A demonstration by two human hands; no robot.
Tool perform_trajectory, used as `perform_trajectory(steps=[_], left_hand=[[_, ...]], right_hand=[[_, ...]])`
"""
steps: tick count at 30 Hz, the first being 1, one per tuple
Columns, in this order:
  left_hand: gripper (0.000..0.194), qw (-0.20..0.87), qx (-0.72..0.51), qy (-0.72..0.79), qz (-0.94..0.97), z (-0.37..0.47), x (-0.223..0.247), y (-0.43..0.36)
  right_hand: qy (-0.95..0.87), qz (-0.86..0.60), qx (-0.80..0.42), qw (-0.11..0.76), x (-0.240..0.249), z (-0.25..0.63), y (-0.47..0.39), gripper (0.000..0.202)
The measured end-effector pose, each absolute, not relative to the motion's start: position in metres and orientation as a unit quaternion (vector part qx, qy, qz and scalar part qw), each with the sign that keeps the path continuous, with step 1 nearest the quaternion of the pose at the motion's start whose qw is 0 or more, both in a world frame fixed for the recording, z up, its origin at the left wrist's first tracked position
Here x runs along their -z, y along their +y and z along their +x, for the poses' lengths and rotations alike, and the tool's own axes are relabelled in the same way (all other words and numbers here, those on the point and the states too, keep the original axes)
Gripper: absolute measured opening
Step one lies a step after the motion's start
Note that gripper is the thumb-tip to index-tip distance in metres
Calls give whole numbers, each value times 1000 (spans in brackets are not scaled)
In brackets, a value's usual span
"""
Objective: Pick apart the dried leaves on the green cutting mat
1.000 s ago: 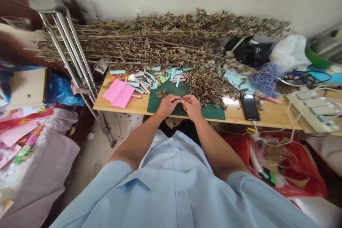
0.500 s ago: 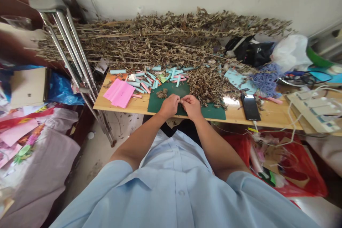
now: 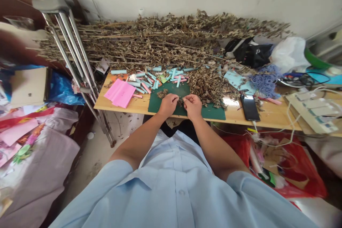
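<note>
Over the front of a green cutting mat [image 3: 216,113], my left hand [image 3: 168,105] and my right hand [image 3: 193,107] face each other with fingers pinched. A small dark bit of dried leaf [image 3: 181,101] shows between the fingertips, held from both sides. Just beyond my left hand lies a small clump of crumbled dried leaf [image 3: 161,93]. Close to my right hand, a large heap of dried leaves [image 3: 205,85] covers the mat's right part.
Blue and pink paper rolls [image 3: 151,80] lie behind the mat, pink paper sheets [image 3: 119,93] to its left. Long dried plant stalks [image 3: 149,39] line the wall. A phone [image 3: 250,107], purple string [image 3: 265,80] and power strip [image 3: 314,108] are rightward; crutches [image 3: 72,50] lean left.
My hands have drawn slightly apart, so the dark leaf bit between the fingertips shows more. The view has shifted a little.
</note>
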State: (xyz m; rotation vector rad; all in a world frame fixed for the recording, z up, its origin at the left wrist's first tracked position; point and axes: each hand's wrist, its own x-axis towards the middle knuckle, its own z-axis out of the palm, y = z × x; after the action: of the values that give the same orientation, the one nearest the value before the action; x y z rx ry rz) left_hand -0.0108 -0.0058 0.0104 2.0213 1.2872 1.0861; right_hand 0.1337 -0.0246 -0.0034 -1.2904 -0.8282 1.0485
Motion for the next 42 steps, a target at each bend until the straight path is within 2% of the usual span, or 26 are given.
perform_trajectory(steps=[10, 18, 25, 30, 35, 42], left_hand=[[16, 262, -411, 433, 758, -10, -9, -5], [18, 230, -372, 440, 784, -8, -7, -7], [16, 180, -339, 460, 801, -7, -7, -12], [16, 181, -336, 465, 799, -8, -8, -13], [17, 191, -375, 486, 766, -10, -6, -9], [18, 207, -368, 485, 766, -11, -7, -6]], right_hand=[[-394, -552, -453, 579, 5, 134, -25, 27], [-409, -556, -441, 574, 6, 134, -24, 22], [-476, -594, -358, 541, -1, 128, -33, 14], [-500, -621, -310, 518, 1, 127, -35, 14], [-459, -620, -341, 536, 2, 131, -31, 17], [-429, -603, -364, 565, -1, 130, -30, 18]])
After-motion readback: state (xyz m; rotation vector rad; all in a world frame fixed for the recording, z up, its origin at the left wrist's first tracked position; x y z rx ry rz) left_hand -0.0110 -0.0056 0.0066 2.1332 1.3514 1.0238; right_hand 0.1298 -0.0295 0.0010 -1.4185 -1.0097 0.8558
